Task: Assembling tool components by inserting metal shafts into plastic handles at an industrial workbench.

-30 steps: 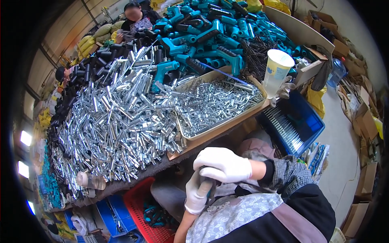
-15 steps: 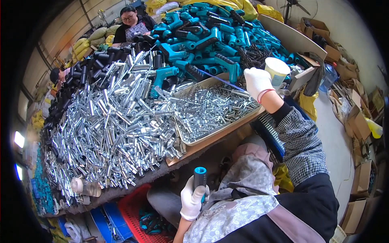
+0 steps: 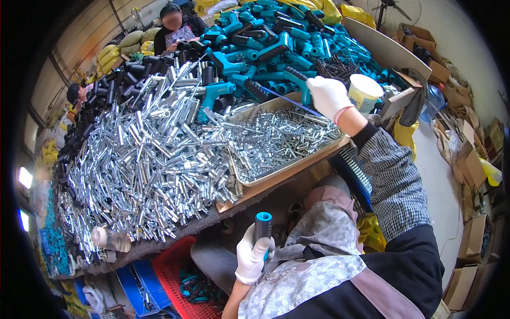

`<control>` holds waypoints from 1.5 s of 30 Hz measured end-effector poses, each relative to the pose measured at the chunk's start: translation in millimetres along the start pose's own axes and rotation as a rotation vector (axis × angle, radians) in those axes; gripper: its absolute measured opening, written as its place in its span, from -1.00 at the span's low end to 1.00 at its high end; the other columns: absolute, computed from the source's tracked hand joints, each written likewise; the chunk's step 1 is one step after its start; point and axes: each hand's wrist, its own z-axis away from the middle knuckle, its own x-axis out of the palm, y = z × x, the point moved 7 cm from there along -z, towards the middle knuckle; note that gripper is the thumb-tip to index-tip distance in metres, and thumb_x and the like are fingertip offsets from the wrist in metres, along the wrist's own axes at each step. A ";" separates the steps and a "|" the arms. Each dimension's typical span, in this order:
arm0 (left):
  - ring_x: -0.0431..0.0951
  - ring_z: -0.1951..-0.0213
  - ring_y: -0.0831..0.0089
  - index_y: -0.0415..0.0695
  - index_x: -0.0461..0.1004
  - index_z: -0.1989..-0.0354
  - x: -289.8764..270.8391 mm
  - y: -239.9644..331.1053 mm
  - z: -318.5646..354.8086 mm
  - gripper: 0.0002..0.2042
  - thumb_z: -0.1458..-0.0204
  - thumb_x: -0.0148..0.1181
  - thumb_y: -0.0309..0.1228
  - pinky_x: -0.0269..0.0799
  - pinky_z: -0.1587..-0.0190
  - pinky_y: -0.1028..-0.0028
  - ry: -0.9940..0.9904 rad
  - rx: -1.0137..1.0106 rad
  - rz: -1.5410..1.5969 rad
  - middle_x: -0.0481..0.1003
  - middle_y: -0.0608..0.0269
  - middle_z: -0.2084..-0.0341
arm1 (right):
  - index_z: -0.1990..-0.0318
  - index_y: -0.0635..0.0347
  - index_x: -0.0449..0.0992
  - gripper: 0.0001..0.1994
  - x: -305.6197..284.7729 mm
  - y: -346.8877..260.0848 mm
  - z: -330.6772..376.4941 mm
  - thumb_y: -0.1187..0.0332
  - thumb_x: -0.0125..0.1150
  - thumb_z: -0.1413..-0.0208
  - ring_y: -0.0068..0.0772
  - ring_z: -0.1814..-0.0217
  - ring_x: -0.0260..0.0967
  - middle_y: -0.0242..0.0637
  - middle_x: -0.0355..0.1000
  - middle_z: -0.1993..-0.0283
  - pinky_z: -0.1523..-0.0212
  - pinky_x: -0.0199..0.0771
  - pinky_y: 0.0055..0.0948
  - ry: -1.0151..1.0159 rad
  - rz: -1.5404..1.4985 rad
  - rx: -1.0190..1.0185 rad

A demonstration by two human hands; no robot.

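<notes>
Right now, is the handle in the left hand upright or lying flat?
Roughly upright: the handle shows its open end above the left hand.

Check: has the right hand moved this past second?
Yes: the right hand went forward, from the near side of the tray to its far right corner.

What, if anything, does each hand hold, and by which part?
The left hand grips a teal-black handle below its open top; whether the right hand holds anything cannot be told.

We are seeing the table (image 3: pixel 146 249) carrying silvery metal parts (image 3: pixel 143 154), black tubes (image 3: pixel 111 93), teal-and-black housings (image 3: pixel 218 95), a shallow tray (image 3: pixel 292 165) and, near its edge, a clear jar (image 3: pixel 114 241)
</notes>
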 end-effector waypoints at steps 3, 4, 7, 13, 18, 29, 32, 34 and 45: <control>0.39 0.65 0.59 -0.29 0.32 0.14 4.1 2.2 0.6 -0.17 0.13 0.30 0.37 0.27 0.61 0.60 0.011 0.011 -0.001 0.42 0.28 0.60 | 0.32 0.13 0.49 -0.96 -7.3 -9.3 -2.6 0.40 0.18 -0.09 -0.07 0.38 0.52 -0.18 0.44 0.39 0.38 0.53 -0.19 0.083 -0.121 -0.050; 0.39 0.65 0.59 -0.29 0.32 0.14 0.6 1.9 0.1 -0.17 0.13 0.30 0.37 0.27 0.61 0.60 0.030 0.009 -0.002 0.42 0.28 0.60 | 0.31 0.14 0.52 -0.93 -16.6 -20.4 -0.7 0.39 0.16 -0.11 -0.04 0.40 0.52 -0.12 0.49 0.38 0.41 0.53 -0.16 0.114 -0.162 -0.053; 0.39 0.64 0.59 -0.28 0.33 0.03 2.6 0.2 -1.9 -0.17 0.10 0.31 0.33 0.27 0.61 0.60 0.019 0.012 0.010 0.42 0.28 0.58 | 0.31 0.08 0.52 -0.91 -37.3 -14.1 21.1 0.31 0.21 -0.12 -0.10 0.34 0.52 -0.20 0.50 0.38 0.33 0.51 -0.22 0.324 -0.441 -0.022; 0.39 0.65 0.60 -0.27 0.32 0.03 -3.5 0.4 -12.6 -0.16 0.11 0.31 0.34 0.28 0.64 0.60 0.053 0.017 0.008 0.41 0.31 0.58 | 0.22 0.25 0.56 -0.86 -27.0 -95.4 113.2 0.39 0.16 -0.17 -0.58 0.52 0.42 -0.31 0.48 0.41 0.51 0.40 -0.55 -0.426 -1.539 0.428; 0.38 0.63 0.68 -0.30 0.38 -0.02 -6.3 9.6 -17.8 -0.19 0.07 0.33 0.28 0.27 0.59 0.64 0.025 0.020 -0.210 0.42 0.34 0.59 | 0.16 0.25 0.52 -0.89 -33.7 -121.5 159.6 0.43 0.13 -0.24 -0.67 0.47 0.35 -0.43 0.43 0.41 0.46 0.37 -0.63 -0.576 -1.762 0.433; 0.67 0.26 0.32 -0.28 0.42 -0.16 -0.9 18.0 -17.7 -0.35 0.01 0.39 -0.08 0.52 0.16 0.37 -0.162 0.087 -0.602 0.62 -0.06 0.30 | 0.16 0.22 0.51 -0.89 -30.8 -137.1 181.7 0.41 0.15 -0.23 -0.68 0.48 0.35 -0.40 0.40 0.40 0.43 0.37 -0.59 -0.530 -1.675 0.339; 0.68 0.25 0.18 -0.23 0.44 -0.13 6.7 25.0 -16.9 -0.38 0.01 0.39 -0.06 0.54 0.17 0.32 -0.105 0.208 -0.669 0.61 -0.07 0.27 | 0.18 0.23 0.48 -0.91 -35.9 -138.2 186.0 0.42 0.14 -0.23 -0.54 0.45 0.42 -0.33 0.42 0.39 0.39 0.41 -0.52 -0.494 -1.660 0.325; 0.67 0.26 0.06 -0.17 0.47 -0.10 23.0 37.3 -13.6 -0.43 0.01 0.38 -0.06 0.56 0.22 0.26 -0.129 0.373 -0.961 0.60 -0.08 0.27 | 0.20 0.23 0.47 -0.93 -51.9 -136.9 183.1 0.45 0.14 -0.22 -0.26 0.38 0.48 -0.21 0.44 0.34 0.31 0.46 -0.40 -0.217 -1.404 0.068; 0.68 0.29 0.15 -0.26 0.45 -0.11 32.6 14.5 -19.2 -0.40 -0.01 0.40 -0.09 0.55 0.24 0.35 -0.122 0.345 -0.652 0.60 -0.10 0.27 | 0.20 0.26 0.52 -0.83 -48.4 -63.2 188.6 0.44 0.24 -0.04 -0.17 0.10 0.40 -0.18 0.42 0.18 0.01 0.41 -0.32 0.114 -1.275 0.183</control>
